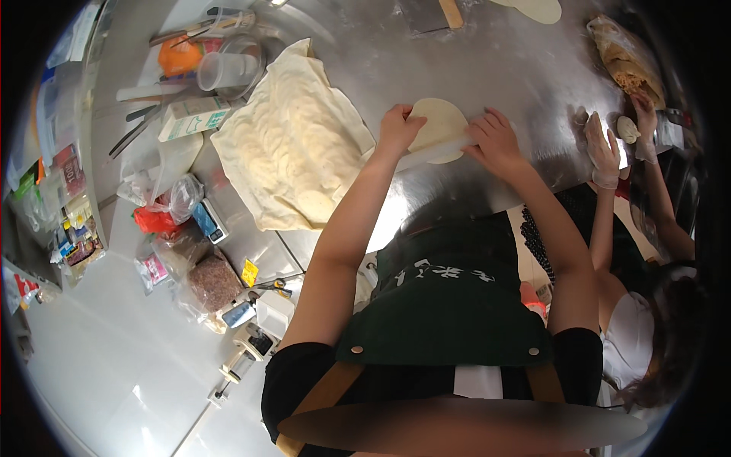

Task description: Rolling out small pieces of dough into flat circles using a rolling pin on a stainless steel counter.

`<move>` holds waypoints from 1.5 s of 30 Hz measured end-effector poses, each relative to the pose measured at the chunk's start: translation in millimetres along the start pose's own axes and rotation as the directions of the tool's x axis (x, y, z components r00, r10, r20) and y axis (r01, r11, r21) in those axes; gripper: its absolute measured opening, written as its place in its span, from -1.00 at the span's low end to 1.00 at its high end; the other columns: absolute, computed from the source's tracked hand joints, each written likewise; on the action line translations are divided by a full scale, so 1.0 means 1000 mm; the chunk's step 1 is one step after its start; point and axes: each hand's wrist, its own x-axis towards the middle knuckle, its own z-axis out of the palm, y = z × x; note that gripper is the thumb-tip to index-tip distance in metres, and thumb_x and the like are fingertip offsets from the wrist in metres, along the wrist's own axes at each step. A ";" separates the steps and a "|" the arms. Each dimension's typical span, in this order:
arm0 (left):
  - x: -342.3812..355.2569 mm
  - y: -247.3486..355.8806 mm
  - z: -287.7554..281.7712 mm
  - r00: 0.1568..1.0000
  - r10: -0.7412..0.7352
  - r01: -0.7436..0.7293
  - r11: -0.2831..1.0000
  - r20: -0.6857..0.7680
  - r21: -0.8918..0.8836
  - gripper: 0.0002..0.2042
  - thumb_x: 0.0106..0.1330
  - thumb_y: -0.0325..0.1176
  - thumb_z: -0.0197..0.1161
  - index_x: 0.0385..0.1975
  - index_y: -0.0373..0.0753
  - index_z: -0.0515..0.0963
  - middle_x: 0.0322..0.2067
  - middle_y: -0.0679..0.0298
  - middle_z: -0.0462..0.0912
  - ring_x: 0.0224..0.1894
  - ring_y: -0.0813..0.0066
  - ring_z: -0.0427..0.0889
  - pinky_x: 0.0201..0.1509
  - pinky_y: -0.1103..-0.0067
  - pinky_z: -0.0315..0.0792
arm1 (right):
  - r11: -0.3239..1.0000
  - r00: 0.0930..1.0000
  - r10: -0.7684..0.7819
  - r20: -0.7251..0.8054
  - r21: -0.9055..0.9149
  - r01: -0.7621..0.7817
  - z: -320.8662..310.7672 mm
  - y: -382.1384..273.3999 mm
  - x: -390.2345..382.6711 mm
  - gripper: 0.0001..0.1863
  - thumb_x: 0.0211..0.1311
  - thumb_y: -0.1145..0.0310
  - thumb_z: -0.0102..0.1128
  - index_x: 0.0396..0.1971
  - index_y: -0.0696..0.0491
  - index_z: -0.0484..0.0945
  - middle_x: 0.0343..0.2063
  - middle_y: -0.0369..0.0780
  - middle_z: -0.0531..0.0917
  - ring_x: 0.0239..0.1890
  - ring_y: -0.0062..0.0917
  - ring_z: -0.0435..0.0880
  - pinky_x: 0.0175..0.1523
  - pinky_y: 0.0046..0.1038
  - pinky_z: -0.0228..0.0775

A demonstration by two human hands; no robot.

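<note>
A flat round of dough (439,119) lies on the steel worktop (343,46) in front of me. My left hand (400,129) is closed on its left edge, thumb on top and fingers curled. Across the near part of the round lies a pale rolling pin (431,154). My right hand (495,143) rests on the pin's right end, its fingers bent over it. Left of my hands, a large cream cloth (285,141) is spread over lumpy shapes that it hides.
At right, a co-worker's gloved hand (603,152) is near a dough piece (627,129); their other hand touches a bag of filling (626,57). Clear tubs (227,72), a carton (194,118) and a bag of brown grains (215,282) stand left. Dough rounds (539,9) lie at the far edge.
</note>
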 end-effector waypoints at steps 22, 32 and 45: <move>0.011 0.047 -0.004 0.937 0.100 -0.280 0.788 0.335 0.549 -0.78 -0.07 -0.35 0.29 -0.40 -0.27 0.58 -0.43 0.06 0.61 -0.32 0.11 0.58 -0.24 0.36 0.43 | 0.961 0.975 0.220 0.000 -0.173 -0.217 0.008 -0.022 -0.034 -0.50 -0.03 0.27 0.22 -0.04 0.11 0.39 0.13 -0.12 0.34 0.21 -0.27 0.27 0.28 -0.14 0.02; -0.050 0.081 -0.034 0.975 0.079 -0.122 0.972 0.207 0.203 -0.83 0.03 -0.41 0.25 -0.39 -0.31 0.52 -0.44 -0.01 0.57 -0.31 0.04 0.56 -0.25 0.30 0.41 | 0.968 0.968 0.250 -0.002 0.018 -0.250 -0.028 -0.033 -0.076 -0.64 -0.27 0.42 0.33 -0.34 0.01 0.48 -0.28 -0.26 0.49 -0.09 -0.39 0.44 0.19 -0.19 0.16; -0.003 0.016 -0.006 0.993 0.099 -0.110 0.980 0.070 0.166 -0.70 0.03 -0.39 0.24 -0.22 -0.37 0.55 -0.39 0.06 0.63 -0.33 0.29 0.61 -0.23 0.49 0.43 | 0.992 0.992 0.117 -0.057 -0.049 -0.120 0.009 -0.002 0.033 -0.55 -0.03 0.22 0.22 -0.12 0.11 0.43 -0.10 -0.13 0.45 0.03 -0.25 0.38 0.25 -0.17 0.07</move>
